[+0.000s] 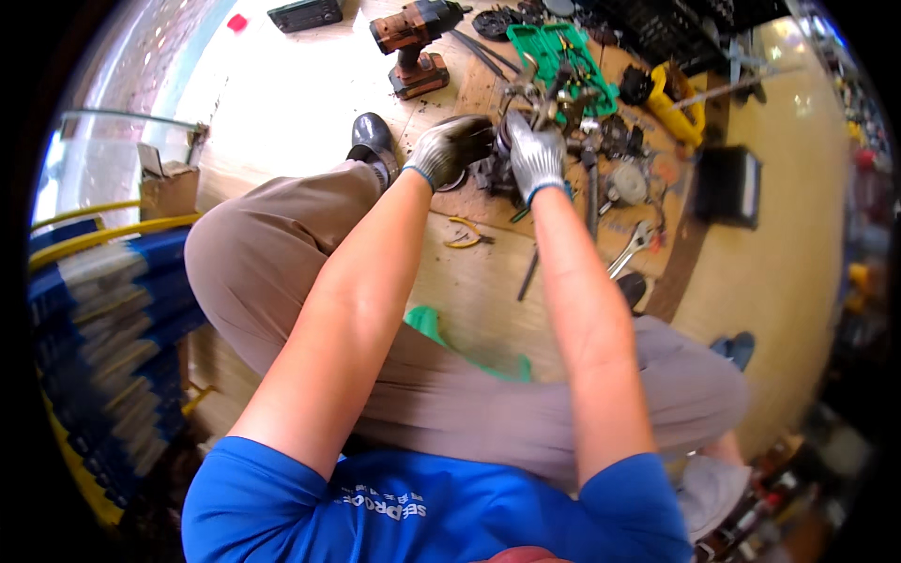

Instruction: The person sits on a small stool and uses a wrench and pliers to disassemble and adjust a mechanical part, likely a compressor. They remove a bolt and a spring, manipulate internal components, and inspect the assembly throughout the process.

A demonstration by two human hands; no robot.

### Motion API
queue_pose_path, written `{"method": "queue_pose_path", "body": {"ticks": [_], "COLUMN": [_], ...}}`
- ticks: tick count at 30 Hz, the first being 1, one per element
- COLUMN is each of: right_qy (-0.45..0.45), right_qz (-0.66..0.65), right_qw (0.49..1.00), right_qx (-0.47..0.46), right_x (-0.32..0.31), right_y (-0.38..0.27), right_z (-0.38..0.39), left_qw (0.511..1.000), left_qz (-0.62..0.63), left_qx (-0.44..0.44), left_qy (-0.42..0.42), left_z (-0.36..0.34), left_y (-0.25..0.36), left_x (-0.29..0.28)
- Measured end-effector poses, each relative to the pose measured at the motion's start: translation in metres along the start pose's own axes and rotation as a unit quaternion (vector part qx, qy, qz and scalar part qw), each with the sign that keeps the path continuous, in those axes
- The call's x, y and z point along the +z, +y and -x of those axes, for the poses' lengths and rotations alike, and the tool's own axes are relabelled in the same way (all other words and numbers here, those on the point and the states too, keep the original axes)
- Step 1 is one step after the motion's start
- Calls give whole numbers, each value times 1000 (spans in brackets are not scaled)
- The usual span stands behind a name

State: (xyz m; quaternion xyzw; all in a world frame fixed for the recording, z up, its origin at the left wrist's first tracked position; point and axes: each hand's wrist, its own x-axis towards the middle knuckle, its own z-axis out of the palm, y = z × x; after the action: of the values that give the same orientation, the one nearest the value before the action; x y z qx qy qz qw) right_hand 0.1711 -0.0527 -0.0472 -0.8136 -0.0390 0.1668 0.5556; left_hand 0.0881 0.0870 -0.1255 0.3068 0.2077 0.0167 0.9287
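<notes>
Assembly (497, 174) of dark, grimy metal parts over tan board (460, 94); left hand (453, 148), in grey knit glove (434, 153), curls in at its left; right hand (537, 155), likewise gloved, is at its right; fingertips hidden, can't tell whether either grips; yellow-handled pliers (464, 245) lie nearer the person (488, 493)

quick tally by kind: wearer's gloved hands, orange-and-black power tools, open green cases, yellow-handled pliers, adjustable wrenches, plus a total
Gloved hands: 2 (left hand, right hand)
Orange-and-black power tool: 1
Open green case: 1
Yellow-handled pliers: 1
Adjustable wrench: 1
Total: 6
</notes>
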Motion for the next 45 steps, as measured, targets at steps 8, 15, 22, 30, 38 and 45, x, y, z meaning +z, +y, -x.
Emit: {"method": "queue_pose_path", "body": {"ticks": [8,15,22,30,38,45], "right_qy": [12,-39,-56,-34,97,-2], "right_qz": [-402,-385,-313,-221,-112,-232], "right_qw": [909,906,941,970,989,969], "right_qx": [107,171,113,96,29,80], "right_x": [-32,-108,-257,-310,-290,-289], "right_y": [1,-165,-272,-349,-385,-419], "right_z": [34,91,132,164,199,202], "left_qw": [797,910,844,851,872,922], "left_qz": [-446,402,470,487,454,382], "left_qx": [-19,-36,-5,-107,-169,-58], "left_qy": [408,99,-257,-166,-64,-29], "left_z": [28,26,101,181,231,242], "left_y": [-40,-161,-103,-27,-4,2], "left_x": [-42,-2,241,310,336,348]}}
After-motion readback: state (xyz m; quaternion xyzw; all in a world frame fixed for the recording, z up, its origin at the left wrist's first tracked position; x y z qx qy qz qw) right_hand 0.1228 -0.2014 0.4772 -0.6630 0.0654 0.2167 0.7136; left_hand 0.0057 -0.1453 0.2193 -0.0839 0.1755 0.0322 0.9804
